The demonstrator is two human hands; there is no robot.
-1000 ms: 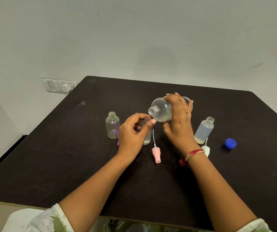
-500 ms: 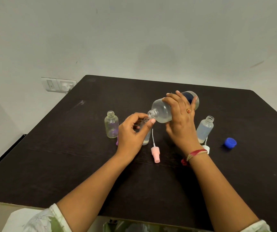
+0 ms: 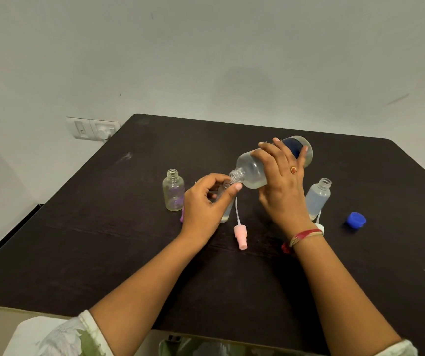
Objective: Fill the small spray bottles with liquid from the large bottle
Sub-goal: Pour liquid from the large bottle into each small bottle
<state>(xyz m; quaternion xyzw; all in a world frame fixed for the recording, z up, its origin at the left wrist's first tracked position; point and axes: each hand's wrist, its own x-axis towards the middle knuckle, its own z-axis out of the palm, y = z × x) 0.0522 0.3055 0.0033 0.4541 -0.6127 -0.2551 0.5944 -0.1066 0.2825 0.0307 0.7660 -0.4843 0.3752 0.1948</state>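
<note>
large bottle (image 3: pixel 252 170): tilted, mouth at the small bottle (image 3: pixel 225 215) rim
right grip (image 3: pixel 282 186): wrapped over large bottle's body
left grip (image 3: pixel 206 204): curled round small bottle on desk (image 3: pixel 103 240)

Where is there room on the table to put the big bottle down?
Bare table lies left of the clear small bottle, along the far edge behind the large bottle, and right of the blue cap. The middle is crowded: left hand, right hand, pink spray top and cloudy small bottle sit close together.
</note>
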